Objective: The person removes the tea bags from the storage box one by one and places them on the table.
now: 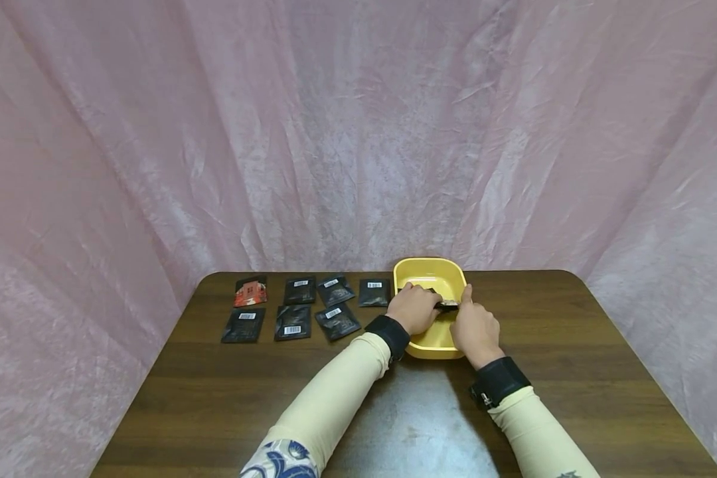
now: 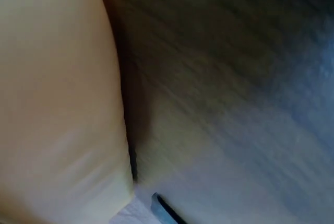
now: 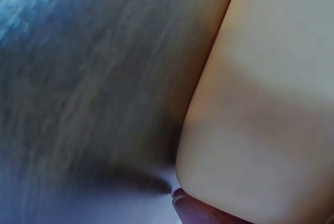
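Observation:
In the head view, my left hand [image 1: 415, 309] reaches over the left side of a yellow basin [image 1: 433, 265] and holds a flat black packet [image 1: 447, 306], partly covered by its fingers. At the basin's right rim is my right hand [image 1: 478, 332], with one finger pointing away from me. The packet's right end meets this hand; its grip is hidden. A dark edge shows just beyond the left hand's fingers. Both wrist views show mostly a blurred forearm or hand surface and the tabletop, so no fingers' grip can be made out there.
Left of the basin lie several black packets [image 1: 293, 322] with white barcode labels, in two rough rows. One packet with a red picture [image 1: 251, 292] lies at the far left. The wooden table [image 1: 550, 332] ends at a pink curtain [image 1: 358, 133].

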A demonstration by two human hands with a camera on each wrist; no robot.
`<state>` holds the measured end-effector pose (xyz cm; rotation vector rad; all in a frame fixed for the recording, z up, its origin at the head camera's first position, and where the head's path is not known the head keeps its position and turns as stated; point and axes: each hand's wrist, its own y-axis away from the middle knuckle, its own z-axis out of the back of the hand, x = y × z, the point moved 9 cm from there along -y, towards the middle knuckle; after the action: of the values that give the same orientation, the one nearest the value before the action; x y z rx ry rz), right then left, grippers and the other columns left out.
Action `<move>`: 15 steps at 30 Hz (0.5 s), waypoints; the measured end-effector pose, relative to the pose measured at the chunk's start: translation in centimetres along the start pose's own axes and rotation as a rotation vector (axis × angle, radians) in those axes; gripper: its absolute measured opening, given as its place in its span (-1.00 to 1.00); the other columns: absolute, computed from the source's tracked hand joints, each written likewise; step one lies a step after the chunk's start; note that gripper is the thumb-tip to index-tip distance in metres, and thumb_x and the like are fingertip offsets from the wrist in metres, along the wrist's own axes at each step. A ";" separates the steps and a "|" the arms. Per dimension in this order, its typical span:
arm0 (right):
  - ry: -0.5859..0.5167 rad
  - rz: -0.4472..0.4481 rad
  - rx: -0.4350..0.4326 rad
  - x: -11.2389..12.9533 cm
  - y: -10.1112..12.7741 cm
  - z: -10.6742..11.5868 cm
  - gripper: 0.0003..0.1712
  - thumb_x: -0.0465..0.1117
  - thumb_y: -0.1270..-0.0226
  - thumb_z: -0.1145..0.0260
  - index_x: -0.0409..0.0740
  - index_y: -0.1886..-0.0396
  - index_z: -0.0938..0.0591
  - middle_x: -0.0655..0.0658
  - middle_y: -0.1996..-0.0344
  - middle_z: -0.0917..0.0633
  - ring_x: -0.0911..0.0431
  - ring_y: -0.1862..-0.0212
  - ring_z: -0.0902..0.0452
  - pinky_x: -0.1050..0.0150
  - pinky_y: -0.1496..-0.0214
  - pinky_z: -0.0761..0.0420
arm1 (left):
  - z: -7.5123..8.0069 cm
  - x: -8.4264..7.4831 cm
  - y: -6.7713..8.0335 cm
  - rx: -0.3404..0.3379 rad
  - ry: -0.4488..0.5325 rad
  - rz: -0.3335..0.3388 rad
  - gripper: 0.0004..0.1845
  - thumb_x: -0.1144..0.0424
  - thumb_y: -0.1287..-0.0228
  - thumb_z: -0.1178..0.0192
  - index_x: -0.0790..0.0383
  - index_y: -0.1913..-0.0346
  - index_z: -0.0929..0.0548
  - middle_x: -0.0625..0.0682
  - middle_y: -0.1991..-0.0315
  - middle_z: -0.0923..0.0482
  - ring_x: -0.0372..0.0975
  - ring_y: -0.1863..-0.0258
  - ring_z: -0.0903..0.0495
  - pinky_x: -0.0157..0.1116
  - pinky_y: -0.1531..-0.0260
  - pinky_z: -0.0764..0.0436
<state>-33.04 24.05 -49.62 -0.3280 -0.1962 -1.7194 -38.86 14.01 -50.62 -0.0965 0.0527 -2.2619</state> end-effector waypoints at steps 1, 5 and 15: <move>0.003 0.000 0.000 0.0 0.0 0.0 0.02 -0.25 -0.33 -0.27 -0.40 -0.70 -0.05 -0.47 0.18 -0.74 -0.40 0.23 -0.73 -0.23 0.28 -0.68 | 0.2 0.0 0.0 -0.021 0.017 -0.005 -0.74 -0.10 -0.60 -0.18 -0.19 -0.10 -0.79 -0.22 0.08 -0.84 -0.22 0.03 -0.79 -0.21 -0.12 -0.58; 0.009 0.001 -0.001 -0.1 0.0 0.1 0.03 -0.23 -0.36 -0.29 -0.41 -0.70 -0.04 -0.46 0.19 -0.74 -0.38 0.26 -0.73 -0.22 0.29 -0.68 | 1.0 0.1 0.2 -0.076 0.094 -0.018 -0.74 -0.14 -0.57 -0.20 -0.16 0.10 -0.83 -0.25 0.30 -0.80 -0.29 0.26 -0.76 -0.26 0.07 -0.64; 0.004 -0.003 0.014 -0.1 0.0 -0.2 0.04 -0.24 -0.36 -0.30 -0.39 -0.71 -0.03 -0.44 0.19 -0.73 -0.35 0.28 -0.72 -0.19 0.29 -0.68 | 1.3 0.1 0.6 -0.079 0.148 -0.041 -0.56 -0.22 -0.65 -0.01 -0.11 0.24 -0.79 -0.25 0.43 -0.69 -0.34 0.43 -0.62 -0.26 0.19 -0.67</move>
<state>-33.05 24.07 -49.81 -0.3146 -0.2059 -1.7213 -38.40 13.52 -49.38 0.0278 0.2205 -2.3047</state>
